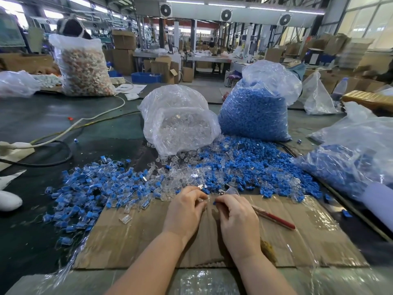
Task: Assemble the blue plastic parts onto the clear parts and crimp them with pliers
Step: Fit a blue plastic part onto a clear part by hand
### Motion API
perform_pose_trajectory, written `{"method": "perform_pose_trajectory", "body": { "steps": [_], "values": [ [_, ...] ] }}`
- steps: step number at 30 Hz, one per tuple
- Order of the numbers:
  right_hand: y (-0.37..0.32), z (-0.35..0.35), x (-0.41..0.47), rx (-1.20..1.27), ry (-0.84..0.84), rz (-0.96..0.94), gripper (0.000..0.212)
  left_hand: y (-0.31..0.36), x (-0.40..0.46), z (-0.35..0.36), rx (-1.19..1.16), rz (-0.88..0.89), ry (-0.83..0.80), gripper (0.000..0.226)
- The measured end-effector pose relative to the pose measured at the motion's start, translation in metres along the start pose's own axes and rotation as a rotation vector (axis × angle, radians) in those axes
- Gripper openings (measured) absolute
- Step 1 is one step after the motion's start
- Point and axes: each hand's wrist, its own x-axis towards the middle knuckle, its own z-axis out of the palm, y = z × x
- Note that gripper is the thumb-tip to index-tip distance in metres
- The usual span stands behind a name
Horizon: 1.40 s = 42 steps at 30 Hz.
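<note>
Pinching parts over cardboard (136,237)
Left hand (185,211) gripping a clear part (203,202), right hand (238,218) pinching a blue part (214,202), fingertips nearly meeting; red-handled pliers (274,218) lying at three o'clock

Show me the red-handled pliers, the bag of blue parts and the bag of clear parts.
red-handled pliers (276,218), head view, on the red handle.
bag of blue parts (255,111), head view, bag's front.
bag of clear parts (180,124), head view, bag's front.

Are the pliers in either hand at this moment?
No. The red-handled pliers lie on the cardboard to the right of the right hand, while both hands pinch small parts.
</note>
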Motion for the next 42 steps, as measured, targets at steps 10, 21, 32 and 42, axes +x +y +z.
{"method": "perform_pose_trajectory", "body": {
  "steps": [10, 21, 32, 42],
  "values": [
    [-0.0019, -0.0018, -0.0018, -0.035, -0.017, -0.003, 0.017, 0.0017, -0.0014, -0.0032, -0.079, -0.01, 0.008, 0.019],
    [-0.0012, 0.0009, -0.0031, -0.147, -0.024, 0.076, 0.013, 0.0009, -0.0037, -0.0028, -0.189, -0.059, 0.016, 0.023],
    [-0.0007, 0.0022, -0.0025, -0.134, -0.056, 0.118, 0.013, 0.0013, -0.0032, -0.0073, -0.188, -0.053, -0.049, 0.022],
    [0.0004, 0.0017, -0.0019, -0.083, -0.067, 0.146, 0.008, -0.0003, -0.0025, -0.0089, -0.305, -0.158, -0.051, 0.015]
  ]
}}
